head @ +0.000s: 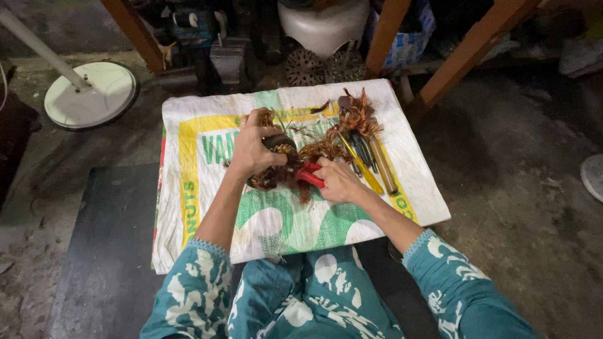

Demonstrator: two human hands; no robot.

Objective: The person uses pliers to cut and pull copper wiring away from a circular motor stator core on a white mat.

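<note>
My left hand (254,149) grips a dark round motor part wound with copper wire (276,164), held over a white woven sack (207,207) spread on the floor. My right hand (337,181) is closed on a red-handled cutting tool (309,175) whose tip meets the copper winding. Tangled copper wire (358,116) lies in a heap just beyond my hands. Beside it lie a yellow-handled screwdriver (364,172), a wooden-handled tool (382,164) and some dark tools (361,147).
A white round fan base with a pole (91,94) stands at the far left. Orange wooden legs (461,59), a white plastic tub (323,25) and metal discs (304,68) crowd the back. A dark mat (107,251) lies under the sack on concrete floor.
</note>
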